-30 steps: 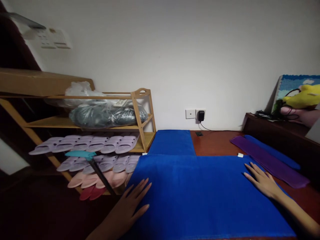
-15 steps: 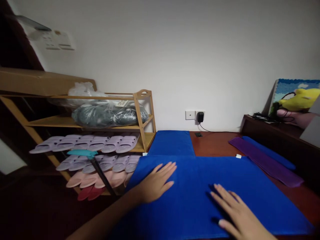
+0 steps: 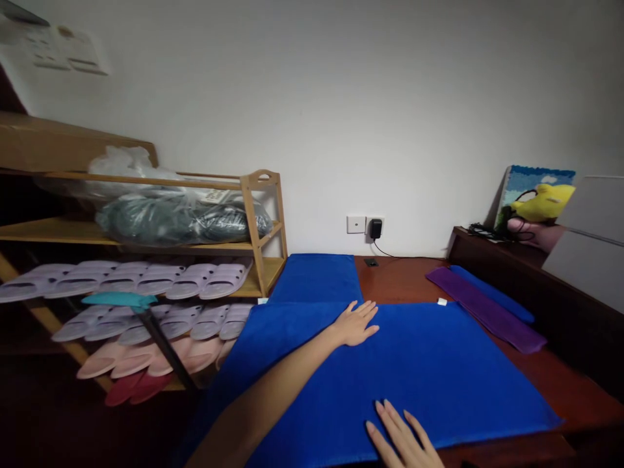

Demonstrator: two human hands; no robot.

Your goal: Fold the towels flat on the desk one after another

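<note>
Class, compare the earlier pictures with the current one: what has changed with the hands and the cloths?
The left hand slid from the large blue cloth's left side to the middle of its far edge. The right hand moved leftward and nearer, from its right side toward its near edge. Neither grasped anything. The cloth stayed spread; the purple cloth stayed beside it.

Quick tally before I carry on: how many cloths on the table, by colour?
Blue: 3 (wide front cloth, smaller back cloth, narrow right-hand cloth)
Purple: 1 (narrow purple cloth)
Total: 4
</note>
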